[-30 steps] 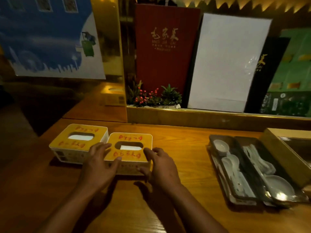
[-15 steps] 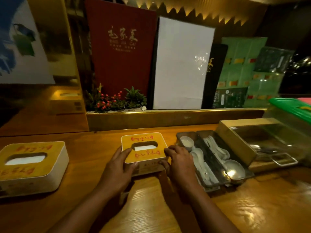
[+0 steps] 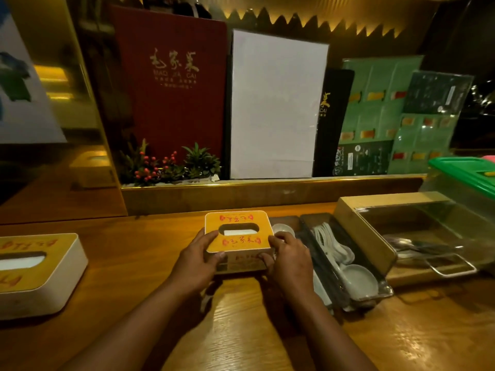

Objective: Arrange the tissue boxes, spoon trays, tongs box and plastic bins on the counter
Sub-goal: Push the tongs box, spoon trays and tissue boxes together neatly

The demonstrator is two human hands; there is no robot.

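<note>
Wooden and warmly lit, the counter (image 3: pixel 134 263) runs across the room under a dim amber glow, its grain shining near the front edge. A person stands at it with both arms stretched forward. The left hand (image 3: pixel 197 259) and the right hand (image 3: pixel 288 259) clamp an orange-topped tissue box (image 3: pixel 238 232) between them, fingers curled on its near corners and thumbs up on the lid. It sits at the middle of the counter, right against the nearer spoon tray (image 3: pixel 318 279). That dark tray and a second one (image 3: pixel 345 261) beside it hold white ceramic spoons. Further right stands the tongs box (image 3: pixel 364 231), wood-framed with a clear lid, metal tongs showing inside. Behind it is a clear plastic bin with a green lid (image 3: pixel 466 175). A second tissue box (image 3: pixel 40 271), white-sided, rests well apart at the far left. Along the raised ledge at the back lean a red menu (image 3: pixel 171 81), a white board (image 3: pixel 276 103) and green laminated sheets (image 3: pixel 375 103), with a small plant with red berries (image 3: pixel 166 167) in front of the menu.
</note>
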